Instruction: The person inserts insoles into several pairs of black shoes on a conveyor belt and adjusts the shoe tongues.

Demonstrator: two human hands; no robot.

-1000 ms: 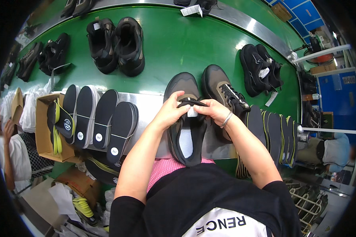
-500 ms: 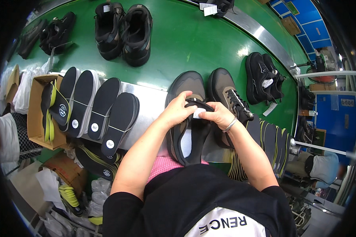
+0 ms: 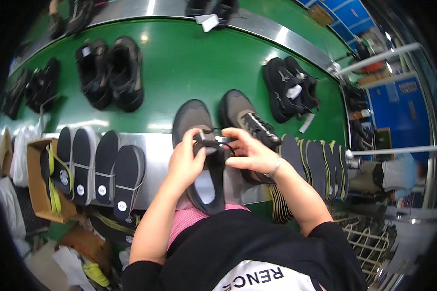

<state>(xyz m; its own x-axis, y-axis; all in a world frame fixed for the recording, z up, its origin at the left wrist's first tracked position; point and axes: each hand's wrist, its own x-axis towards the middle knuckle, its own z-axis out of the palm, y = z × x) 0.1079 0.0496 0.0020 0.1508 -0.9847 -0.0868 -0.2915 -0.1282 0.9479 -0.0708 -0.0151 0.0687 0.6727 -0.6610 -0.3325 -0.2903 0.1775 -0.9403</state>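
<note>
A brown and black sneaker (image 3: 194,118) rests at the edge of the bench before me, toe pointing away, heel near my lap, with a pale insole (image 3: 205,188) showing inside. My left hand (image 3: 185,160) is closed on its raised dark tongue (image 3: 210,144). To the right of the opening, my right hand (image 3: 251,154) has its fingers curled at a thin dark loop of shoelace (image 3: 228,146). The matching sneaker (image 3: 239,107) lies just to the right, its laces in place and its heel partly behind my right hand.
Bundled dark insoles (image 3: 129,174) lie left, beside an open cardboard box (image 3: 38,186). More insoles with yellow-green edges (image 3: 315,165) line the right. Farther off, on the green surface (image 3: 175,63), stand a dark pair of shoes (image 3: 124,72) and a tagged black pair (image 3: 279,89).
My view has shifted, so the bench items sit lower and more to the left. My right hand has moved off the tongue's edge to the dark loop; my left still grips the tongue.
</note>
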